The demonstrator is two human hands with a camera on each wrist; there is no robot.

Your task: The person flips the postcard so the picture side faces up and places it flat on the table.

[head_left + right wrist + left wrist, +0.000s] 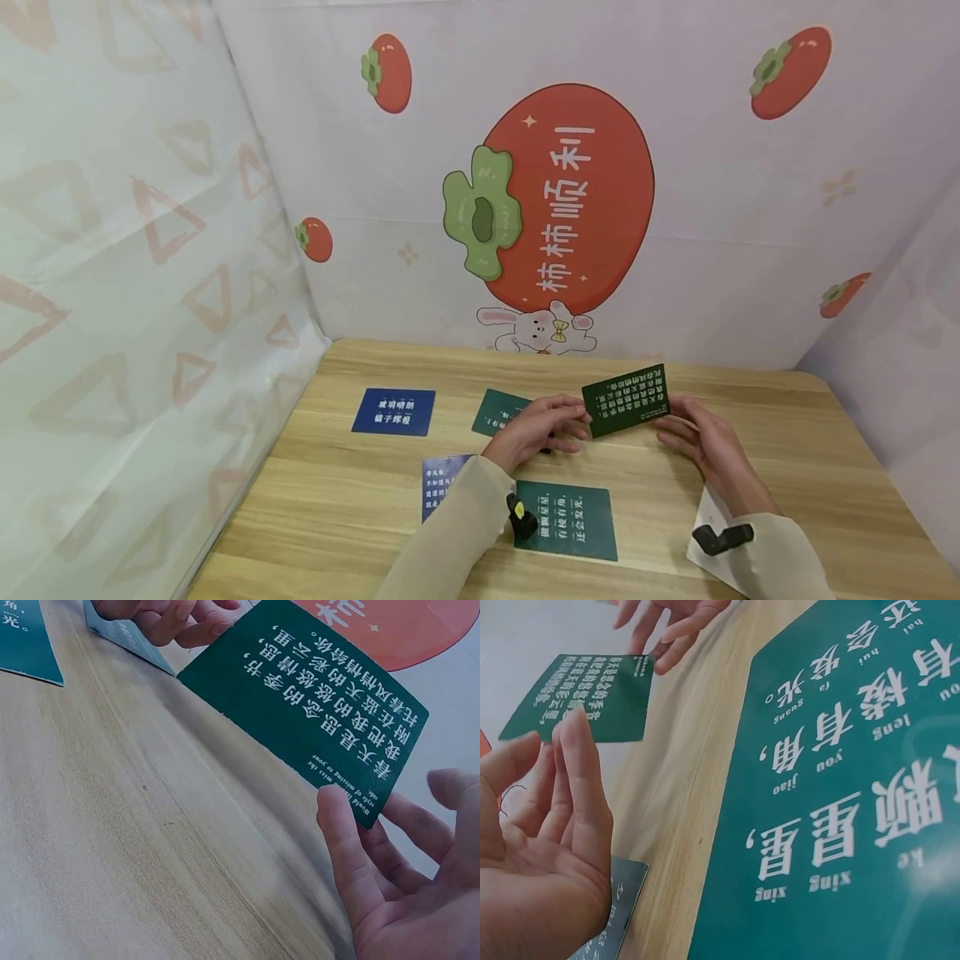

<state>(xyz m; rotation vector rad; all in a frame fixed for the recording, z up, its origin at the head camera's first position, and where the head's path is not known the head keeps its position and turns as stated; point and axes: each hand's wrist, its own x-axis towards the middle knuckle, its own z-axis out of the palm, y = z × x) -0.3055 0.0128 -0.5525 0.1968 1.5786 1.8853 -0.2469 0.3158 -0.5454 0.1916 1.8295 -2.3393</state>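
A dark green card with white writing is held tilted above the wooden table, one end at each hand. My left hand has its fingertips at the card's left edge; in the left wrist view, a finger overlaps the card's face. On the opposite side, my right hand holds a corner. The right wrist view shows one finger in front of that corner and others behind it, with the thumb apart. Another green card lies partly hidden behind my left hand.
A blue card lies at the back left of the table. A purple-blue card is partly covered by my left sleeve. Near the front lies a larger-looking green card. Beneath my right wrist is a white card. Persimmon-printed cloth hangs behind.
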